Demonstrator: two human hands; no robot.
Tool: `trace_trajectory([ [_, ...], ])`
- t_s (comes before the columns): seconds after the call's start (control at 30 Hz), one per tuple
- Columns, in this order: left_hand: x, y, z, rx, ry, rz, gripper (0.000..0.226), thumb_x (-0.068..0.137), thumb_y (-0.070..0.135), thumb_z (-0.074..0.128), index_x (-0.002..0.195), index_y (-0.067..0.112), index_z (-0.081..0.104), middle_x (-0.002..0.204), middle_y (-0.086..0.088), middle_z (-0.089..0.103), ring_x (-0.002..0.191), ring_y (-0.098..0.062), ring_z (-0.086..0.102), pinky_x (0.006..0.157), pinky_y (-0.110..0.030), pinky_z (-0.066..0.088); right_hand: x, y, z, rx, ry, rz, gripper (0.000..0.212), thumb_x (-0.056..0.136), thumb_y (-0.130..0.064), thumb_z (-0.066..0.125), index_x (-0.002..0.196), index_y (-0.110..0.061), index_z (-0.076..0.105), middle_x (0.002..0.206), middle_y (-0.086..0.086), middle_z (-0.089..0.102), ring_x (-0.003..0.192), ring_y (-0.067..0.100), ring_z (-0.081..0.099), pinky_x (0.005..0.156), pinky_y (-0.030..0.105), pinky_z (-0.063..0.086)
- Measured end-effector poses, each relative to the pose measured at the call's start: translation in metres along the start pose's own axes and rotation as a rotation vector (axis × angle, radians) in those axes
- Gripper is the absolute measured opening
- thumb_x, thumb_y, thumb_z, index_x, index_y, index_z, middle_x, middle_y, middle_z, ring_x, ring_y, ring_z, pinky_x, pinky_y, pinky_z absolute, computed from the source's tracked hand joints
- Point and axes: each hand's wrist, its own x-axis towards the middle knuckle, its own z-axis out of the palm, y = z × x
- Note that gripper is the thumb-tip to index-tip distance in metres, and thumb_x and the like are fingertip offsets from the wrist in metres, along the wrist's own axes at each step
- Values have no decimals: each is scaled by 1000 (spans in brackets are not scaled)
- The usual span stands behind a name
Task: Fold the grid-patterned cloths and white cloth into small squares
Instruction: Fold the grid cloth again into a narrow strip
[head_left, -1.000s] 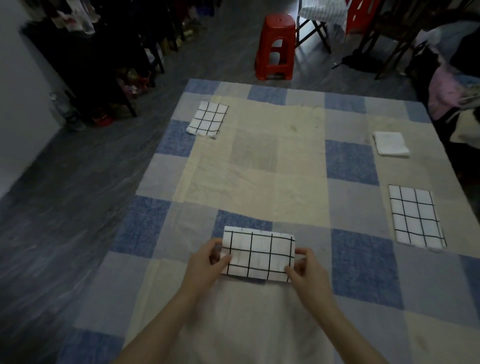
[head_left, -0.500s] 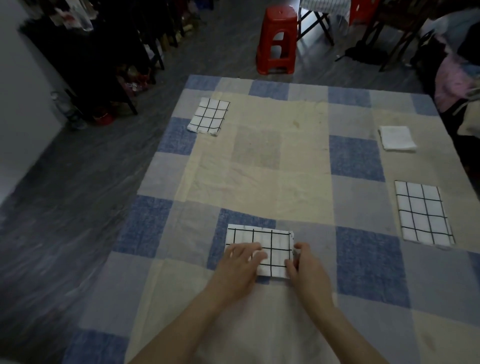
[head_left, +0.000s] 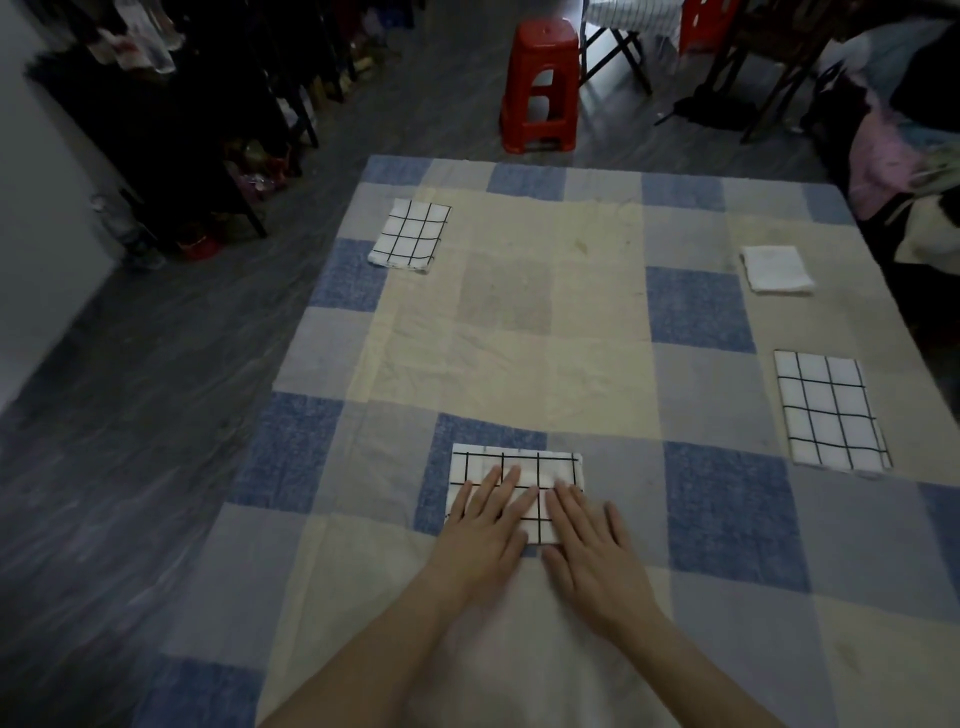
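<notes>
Head view: checked sheet (head_left: 519, 322) spread over floor. Near edge, folded grid cloth (head_left: 524, 467) lies under both hands. Left hand (head_left: 485, 525) flat, fingers straight, pressing its left half; right hand (head_left: 589, 540) flat, fingertips on its right edge. Second grid cloth (head_left: 830, 410) right, third (head_left: 410, 235) far left, white cloth (head_left: 775, 268) far right.

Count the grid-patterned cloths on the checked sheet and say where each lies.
3. One grid cloth lies near, under both flat hands; one at the far left; one at the right edge. None seems hidden.
</notes>
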Motion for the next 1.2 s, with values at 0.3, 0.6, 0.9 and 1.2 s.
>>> trace_trajectory([
  [0.3, 5, -2, -9, 0, -102, 43, 85, 78, 80, 1, 151, 38, -9, 151, 14, -29, 140, -8, -30, 114, -38, -16, -7, 15, -2, 3, -40, 141, 68, 96, -58, 9, 151, -20, 19, 157, -5, 23, 146, 6, 0, 114, 39, -3],
  [0.6, 21, 4, -49, 164, -8, 154, 69, 87, 52, 8, 131, 26, 53, 135, -3, 52, 118, -31, 50, 92, -44, 44, -2, 12, -55, 235, -80, 204, 58, 98, -55, 23, 147, -26, 28, 153, -2, 33, 136, 21, 36, 108, 41, 33],
  [0.9, 24, 23, -55, 284, 9, 106, 30, 94, 33, 46, 115, 14, 56, 118, -6, 58, 107, -29, 54, 85, -39, 43, -123, 46, -41, 163, -40, 699, 37, 96, -41, 40, 121, -14, 48, 118, 12, 48, 109, 33, 51, 84, 41, 45],
  [1.2, 31, 27, -60, 368, -79, 58, 23, 93, 24, 46, 105, 12, 62, 109, -4, 62, 97, -23, 62, 75, -35, 52, -158, 91, -50, 278, -125, 750, 28, 95, -35, 43, 110, -11, 49, 114, 14, 45, 104, 33, 55, 83, 39, 43],
])
